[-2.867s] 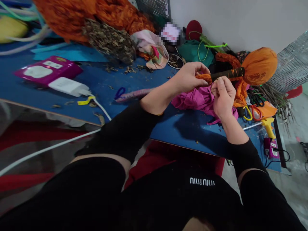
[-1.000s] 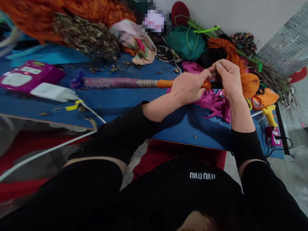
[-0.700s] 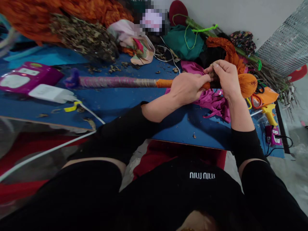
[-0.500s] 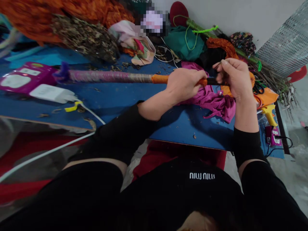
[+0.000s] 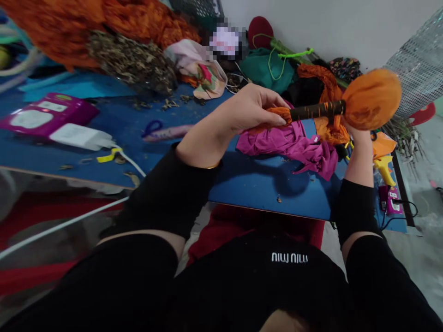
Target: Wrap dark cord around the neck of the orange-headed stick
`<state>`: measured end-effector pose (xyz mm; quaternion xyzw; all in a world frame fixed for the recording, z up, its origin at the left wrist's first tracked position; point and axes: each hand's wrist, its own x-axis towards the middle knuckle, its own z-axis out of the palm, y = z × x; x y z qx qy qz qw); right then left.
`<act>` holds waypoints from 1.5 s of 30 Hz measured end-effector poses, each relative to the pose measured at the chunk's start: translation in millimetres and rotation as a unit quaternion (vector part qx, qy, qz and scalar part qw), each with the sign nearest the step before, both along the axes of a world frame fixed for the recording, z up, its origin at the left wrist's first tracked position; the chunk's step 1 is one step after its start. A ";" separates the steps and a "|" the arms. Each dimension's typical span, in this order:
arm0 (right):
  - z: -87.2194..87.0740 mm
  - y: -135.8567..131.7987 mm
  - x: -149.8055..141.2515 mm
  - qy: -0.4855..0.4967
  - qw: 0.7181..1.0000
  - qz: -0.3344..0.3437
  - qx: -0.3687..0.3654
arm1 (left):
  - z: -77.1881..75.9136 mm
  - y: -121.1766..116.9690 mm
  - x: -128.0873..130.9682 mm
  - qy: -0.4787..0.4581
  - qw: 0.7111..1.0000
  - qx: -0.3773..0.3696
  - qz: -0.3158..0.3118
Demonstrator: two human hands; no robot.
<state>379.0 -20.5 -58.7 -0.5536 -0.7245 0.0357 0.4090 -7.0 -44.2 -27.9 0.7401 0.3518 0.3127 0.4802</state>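
The purple power strip (image 5: 51,115) at left looked like smooth, glossy plastic. The pink cloth (image 5: 294,147) near the middle was matt and creased, the orange cloth (image 5: 138,23) at upper left crinkled, the dried plant heap (image 5: 133,62) beneath it rough, and the tabletop (image 5: 238,184) smooth blue.

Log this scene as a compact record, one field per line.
Left hand: pinches the orange-wrapped part of a wrapped stick; hand
Right hand: mostly hidden behind the stick's round orange head; grip unclear
Stick middle: dark wrapping with thin orange streaks
Under stick: magenta cloth on a blue table
Table, left side: purple power block with white plug
Table, right side: yellow-handled tool
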 end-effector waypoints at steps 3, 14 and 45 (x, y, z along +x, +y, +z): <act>-6.3 1.2 -42.0 0.000 1.000 -0.008 -0.007 | 5.7 -5.9 -2.5 -0.037 0.999 -0.008 0.023; 13.8 -66.0 -182.4 0.129 0.975 0.180 0.005 | 15.4 -4.6 -9.7 -0.126 0.990 -0.039 0.054; 15.0 -53.5 -197.3 0.726 0.670 0.052 -0.146 | -22.2 14.7 39.7 -0.104 0.989 0.043 0.091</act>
